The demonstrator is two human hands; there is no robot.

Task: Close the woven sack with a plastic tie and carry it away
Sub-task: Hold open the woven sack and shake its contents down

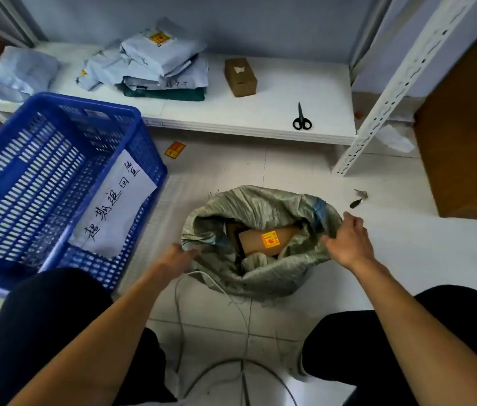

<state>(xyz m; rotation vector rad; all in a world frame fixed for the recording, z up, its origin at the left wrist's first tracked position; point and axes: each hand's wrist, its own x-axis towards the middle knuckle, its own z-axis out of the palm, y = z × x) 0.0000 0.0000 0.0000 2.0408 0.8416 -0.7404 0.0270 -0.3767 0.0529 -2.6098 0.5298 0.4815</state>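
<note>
A grey-green woven sack [263, 206] stands on the tiled floor between my knees, its mouth wide and its rim rolled down. Inside lies a brown cardboard parcel [263, 240] with an orange-yellow sticker, plus pale wrapped packets. My left hand [177, 256] grips the sack's left rim. My right hand [348, 240] grips the right rim, fingers curled over the fabric. A thin white cord [216, 284] runs from under my left hand down the sack's front; I cannot tell whether it is the plastic tie.
A blue plastic crate [55, 183] with a handwritten paper label sits at left. A low white shelf [260, 124] behind holds black scissors [301, 120], a small cardboard box [240, 77] and stacked grey mail bags [155, 60]. A white perforated shelf post [401, 83] leans at right.
</note>
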